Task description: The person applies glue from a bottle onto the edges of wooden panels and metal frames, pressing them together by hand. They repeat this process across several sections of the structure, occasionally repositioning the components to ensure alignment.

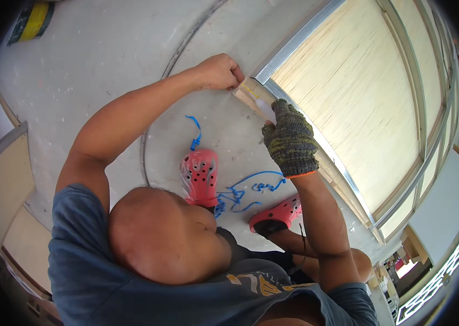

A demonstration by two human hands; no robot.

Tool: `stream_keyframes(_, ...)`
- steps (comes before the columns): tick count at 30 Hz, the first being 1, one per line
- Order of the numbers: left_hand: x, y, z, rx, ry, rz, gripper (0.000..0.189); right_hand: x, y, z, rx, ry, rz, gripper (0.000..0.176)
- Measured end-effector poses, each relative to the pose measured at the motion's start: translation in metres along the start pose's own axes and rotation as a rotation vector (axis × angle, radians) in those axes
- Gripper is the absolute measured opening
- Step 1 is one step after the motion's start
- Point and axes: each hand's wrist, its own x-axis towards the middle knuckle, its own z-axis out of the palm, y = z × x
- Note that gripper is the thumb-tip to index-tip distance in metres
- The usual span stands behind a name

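My bare left hand [220, 71] is closed, its fingertips at the near-left end of a wooden strip [247, 100]. Whatever is between those fingertips is hidden. On my right hand [293, 140] is a dark grey-and-yellow knit glove with bare finger ends. It is wrapped round a white bottle [264, 108], whose tip points along the strip toward my left hand. A thin yellow line [250, 92] shows on the wood between the tip and my left fingers. Right beside the strip lies a large plywood panel [349, 92] in a metal frame [296, 39].
Blue plastic strapping [235, 195] lies tangled on the grey floor [115, 60] around my pink clogs [199, 176]. A dark cable [188, 38] curves across the floor. A green-and-yellow roll [31, 22] stands at the far left, above pale panels [7, 168].
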Motion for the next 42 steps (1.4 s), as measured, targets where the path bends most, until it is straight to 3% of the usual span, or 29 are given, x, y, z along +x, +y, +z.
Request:
stream_keyframes(31,0.002,-0.003,-0.002,0.026,-0.034,-0.008,0.035,0.007,-0.007,-0.003,-0.022,-0.049,0.025,0.040)
stream_keyframes(33,0.007,-0.012,0.001,-0.021,0.027,0.022,0.027,0.007,-0.007,-0.002,-0.021,-0.048,0.019,0.040)
stream_keyframes(42,0.008,-0.012,0.002,-0.032,0.026,0.027,0.027,0.009,-0.009,-0.007,-0.036,-0.078,0.027,0.042)
